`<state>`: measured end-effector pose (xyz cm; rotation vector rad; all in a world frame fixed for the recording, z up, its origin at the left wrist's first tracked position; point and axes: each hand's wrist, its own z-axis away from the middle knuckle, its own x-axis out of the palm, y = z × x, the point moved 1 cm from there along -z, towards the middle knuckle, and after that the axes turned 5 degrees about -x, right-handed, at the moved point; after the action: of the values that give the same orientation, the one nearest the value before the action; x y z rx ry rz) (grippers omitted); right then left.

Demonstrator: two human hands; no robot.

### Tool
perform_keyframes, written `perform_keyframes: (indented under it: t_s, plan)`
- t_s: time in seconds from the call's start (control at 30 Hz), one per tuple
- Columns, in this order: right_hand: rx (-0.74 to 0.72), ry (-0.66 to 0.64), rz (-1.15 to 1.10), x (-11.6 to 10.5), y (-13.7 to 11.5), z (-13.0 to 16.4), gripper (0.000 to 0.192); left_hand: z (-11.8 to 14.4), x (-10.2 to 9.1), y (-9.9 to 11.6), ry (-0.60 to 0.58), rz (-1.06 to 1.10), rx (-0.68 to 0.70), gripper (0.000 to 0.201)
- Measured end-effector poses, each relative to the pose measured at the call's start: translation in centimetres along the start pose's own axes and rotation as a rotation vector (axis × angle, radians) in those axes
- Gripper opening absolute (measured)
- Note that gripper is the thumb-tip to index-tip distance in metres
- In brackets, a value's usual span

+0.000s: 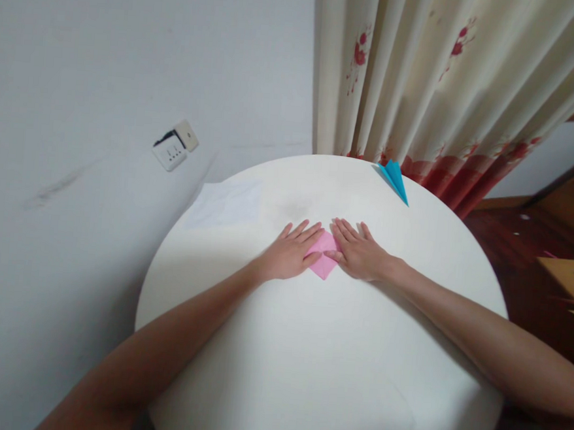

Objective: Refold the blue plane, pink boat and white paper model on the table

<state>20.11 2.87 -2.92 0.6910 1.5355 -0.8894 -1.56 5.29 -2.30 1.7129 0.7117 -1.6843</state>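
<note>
my left hand point(291, 251) flat, palm down, fingers stretched, laid over left side of pink paper point(324, 241), grasping nothing. my right hand point(358, 251) likewise flat over right side, grasping nothing. paper between hands on white table point(307, 354), thumb tips close together over it. white sheet point(229, 204) beyond left hand, leftward. blue folded paper point(394, 181) beyond right hand, at far table edge. socket point(171, 154) farther left past sheet. curtain point(400, 72) behind blue paper.

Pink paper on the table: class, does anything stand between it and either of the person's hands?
Nothing visible does: the left hand and right hand both touch the pink paper. The blue folded paper lies apart, at the far edge of the table.
</note>
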Motion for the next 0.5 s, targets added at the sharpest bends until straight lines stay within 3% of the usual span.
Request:
perform_keyframes:
  t_s: [0.17,0.27,0.4,0.5]
  plan:
    - [0.101,0.107,-0.038,0.3,-0.3,0.1,0.083,-0.1,0.2,0.0,0.016,0.001,0.001,0.06]
    - [0.023,0.185,-0.059,0.1,-1.2,-0.2,0.076,-0.1,0.2,0.0,0.02,-0.001,0.0,0.061]
    - [-0.097,0.156,-0.092,0.1,-2.6,-0.5,0.074,-0.1,0.0,0.0,0.022,-0.014,0.007,0.059]
    - [-0.086,0.13,-0.087,0.6,-3.1,-0.6,0.075,0.0,-0.2,0.2,0.014,-0.017,-0.002,0.059]
